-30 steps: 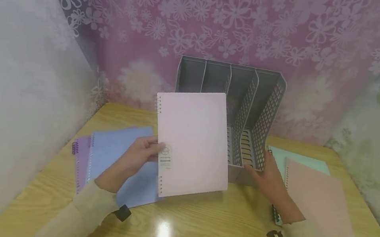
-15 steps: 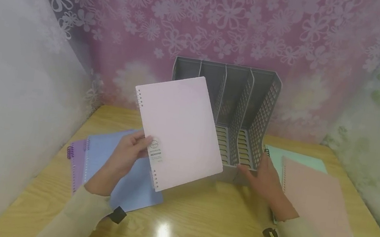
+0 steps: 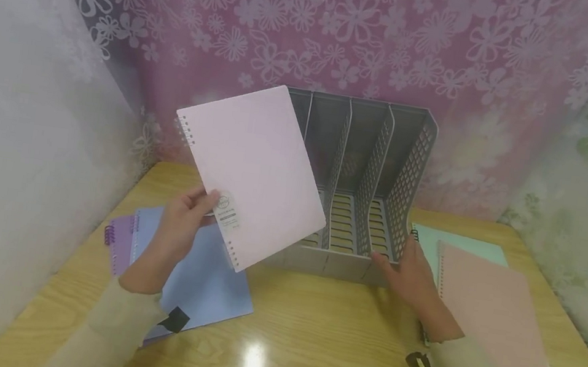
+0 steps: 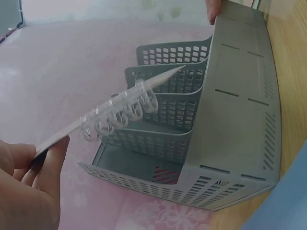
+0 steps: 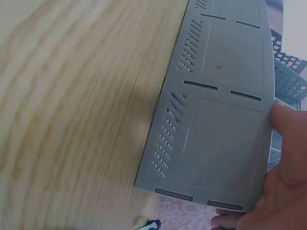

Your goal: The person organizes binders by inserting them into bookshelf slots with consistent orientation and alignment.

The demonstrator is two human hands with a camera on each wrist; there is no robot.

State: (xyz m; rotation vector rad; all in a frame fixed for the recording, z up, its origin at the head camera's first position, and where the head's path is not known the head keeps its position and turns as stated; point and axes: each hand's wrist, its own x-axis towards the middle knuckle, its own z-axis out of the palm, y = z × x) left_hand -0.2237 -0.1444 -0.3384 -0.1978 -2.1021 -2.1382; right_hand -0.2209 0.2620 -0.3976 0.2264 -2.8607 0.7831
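My left hand (image 3: 176, 227) pinches a pale pink spiral notebook (image 3: 257, 163) by its bound edge, the thumb beside a small printed label. The notebook is up off the table, tilted, covering the left part of a grey file organizer (image 3: 341, 265). In the left wrist view the notebook appears nearly edge-on, its clear rings (image 4: 122, 112) showing in front of the organizer's openings. At the organizer's front right corner my right hand (image 3: 415, 277) grips the low front wall, thumb over the rim, as the right wrist view also shows on the organizer's front panel (image 5: 220, 143).
On the left of the wooden table (image 3: 307, 340) lie a blue notebook (image 3: 214, 284) and a purple notebook (image 3: 121, 247) partly under it. To the right, a peach notebook (image 3: 494, 315) overlaps a mint green one (image 3: 472, 247). A flowered pink cloth (image 3: 346, 41) hangs behind.
My left hand has carried the pink notebook up and to the left, tilting it further and uncovering more of the organizer. The right hand stays on the organizer's corner.
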